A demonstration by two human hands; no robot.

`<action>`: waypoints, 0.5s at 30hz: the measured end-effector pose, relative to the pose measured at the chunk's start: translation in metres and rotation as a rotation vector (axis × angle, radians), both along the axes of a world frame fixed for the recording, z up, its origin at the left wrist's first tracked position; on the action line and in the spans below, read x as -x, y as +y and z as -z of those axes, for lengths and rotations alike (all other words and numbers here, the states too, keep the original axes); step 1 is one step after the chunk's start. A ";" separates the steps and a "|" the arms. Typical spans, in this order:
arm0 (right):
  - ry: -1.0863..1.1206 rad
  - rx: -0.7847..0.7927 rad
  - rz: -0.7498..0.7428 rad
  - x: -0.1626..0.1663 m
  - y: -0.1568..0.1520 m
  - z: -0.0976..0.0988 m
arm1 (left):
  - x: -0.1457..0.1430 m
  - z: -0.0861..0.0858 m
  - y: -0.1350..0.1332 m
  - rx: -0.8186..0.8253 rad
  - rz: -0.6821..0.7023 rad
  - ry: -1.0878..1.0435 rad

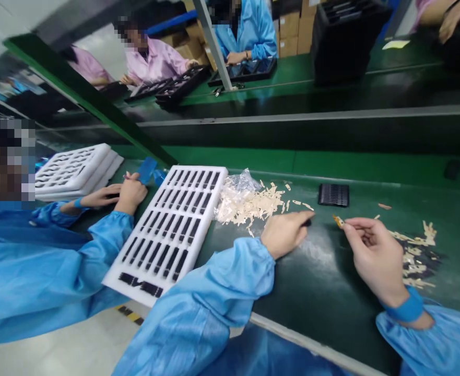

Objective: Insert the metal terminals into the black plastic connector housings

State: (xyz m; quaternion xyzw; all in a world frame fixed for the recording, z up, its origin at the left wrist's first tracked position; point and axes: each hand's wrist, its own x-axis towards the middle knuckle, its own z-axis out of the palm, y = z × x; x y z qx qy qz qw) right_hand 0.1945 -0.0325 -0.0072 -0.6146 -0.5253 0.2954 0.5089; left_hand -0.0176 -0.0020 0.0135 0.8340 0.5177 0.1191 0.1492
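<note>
My right hand (pixel 378 258), with a blue wristband, pinches a small strip with orange and whitish parts (pixel 338 221) between thumb and fingertips, held over the green bench. To its left, my left hand (pixel 286 234) is curled with its index finger reaching forward. A small black part (pixel 307 223) pokes out at its fingers; most of it is hidden. Just behind my left hand lies a loose pile of flat cream-coloured pieces (pixel 259 206). A black slotted block (pixel 333 195) lies beyond the gap between my hands. More cream pieces and dark bits (pixel 415 258) are scattered right of my right hand.
Left of my left arm is a white foam tray (pixel 110 280) with rows of black parts. A clear plastic bag (pixel 245 180) touches the pile. A co-worker's hands (pixel 130 193) work beside stacked white trays (pixel 81 169). Across the bench, people sit near black trays (pixel 183 86).
</note>
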 end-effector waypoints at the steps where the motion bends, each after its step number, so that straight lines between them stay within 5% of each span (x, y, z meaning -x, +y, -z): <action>1: 0.003 0.009 0.002 0.001 0.001 -0.001 | -0.006 -0.001 -0.002 0.025 0.057 0.062; 4: 0.018 0.018 0.005 0.000 0.001 0.000 | -0.017 -0.006 -0.001 0.050 0.063 0.236; 9: 0.034 0.048 -0.003 -0.005 -0.001 0.005 | -0.004 -0.012 0.013 0.036 -0.228 0.238; 12: 0.004 0.097 -0.023 -0.008 0.001 0.012 | 0.003 -0.011 0.011 0.041 -0.243 -0.023; 15: 0.011 0.111 -0.086 -0.009 0.004 0.020 | -0.001 -0.004 0.006 0.212 -0.197 -0.419</action>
